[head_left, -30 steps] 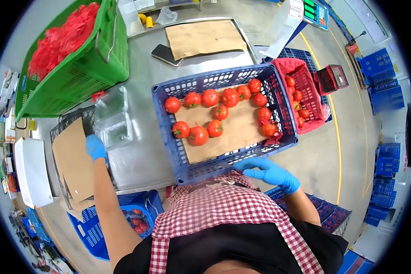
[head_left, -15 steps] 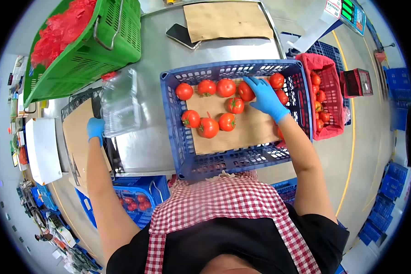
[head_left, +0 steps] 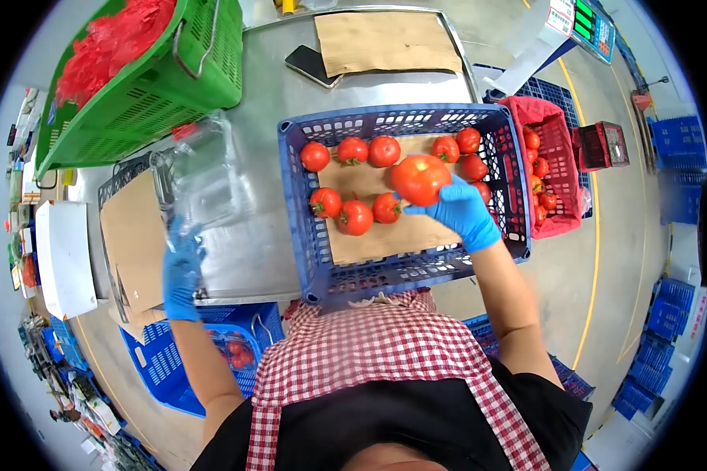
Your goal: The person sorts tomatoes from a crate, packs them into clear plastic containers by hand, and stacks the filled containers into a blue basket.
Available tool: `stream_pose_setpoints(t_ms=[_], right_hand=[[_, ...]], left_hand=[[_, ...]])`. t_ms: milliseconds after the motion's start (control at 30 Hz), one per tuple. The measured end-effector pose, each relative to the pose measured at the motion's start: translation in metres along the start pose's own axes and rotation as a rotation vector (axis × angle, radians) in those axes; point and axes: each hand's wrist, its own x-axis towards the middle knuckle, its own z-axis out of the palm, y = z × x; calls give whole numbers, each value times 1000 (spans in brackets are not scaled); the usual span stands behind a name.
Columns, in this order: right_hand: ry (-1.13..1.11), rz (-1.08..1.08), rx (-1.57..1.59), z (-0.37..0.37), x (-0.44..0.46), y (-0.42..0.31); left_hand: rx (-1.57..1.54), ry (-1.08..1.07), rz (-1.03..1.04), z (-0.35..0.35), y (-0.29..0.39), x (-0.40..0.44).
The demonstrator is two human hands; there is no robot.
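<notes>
A large red tomato (head_left: 420,179) is in my right hand (head_left: 465,213), blue-gloved, raised above the blue crate (head_left: 385,280). Under it, the crate holds several more tomatoes (head_left: 355,218), lying in rows on a brown cardboard sheet (head_left: 369,247). My left hand (head_left: 182,271), gloved too, is smeared by motion at the left edge of the metal table. Its fingertips are just below a clear plastic container (head_left: 208,173), also blurred. I cannot tell whether they touch it.
A green basket (head_left: 149,98) with red netting (head_left: 118,47) stands at the upper left. A phone (head_left: 310,64) and cardboard (head_left: 389,43) lie at the table's back. To the right are a red-lined crate of tomatoes (head_left: 554,169) and a scale (head_left: 593,30). A blue basket (head_left: 165,369) sits below.
My right hand has lifted a tomato from the crate's back row and brought it nearer. My left hand has moved lower and slightly right, its fingers less curled. The clear container has shifted.
</notes>
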Motion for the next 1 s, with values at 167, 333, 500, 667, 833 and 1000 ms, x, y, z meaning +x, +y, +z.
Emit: stream_pose_setpoints(t_ms=[167, 333, 500, 667, 833, 1000], right_hand=[[-86, -116, -695, 111, -4, 23], [-153, -258, -1442, 185, 6, 68], [-317, -227, -1552, 199, 18, 115], [-307, 309, -329, 161, 9, 115], [-248, 331, -67, 140, 0, 103], [-270, 377, 18, 141, 2, 102]], left_hand=[[18, 29, 110, 112, -8, -57], [10, -73, 93, 155, -26, -86], [-6, -59, 168, 142, -31, -111], [85, -19, 221, 125, -27, -129], [70, -27, 180, 138, -22, -129], [122, -49, 188, 140, -23, -124]])
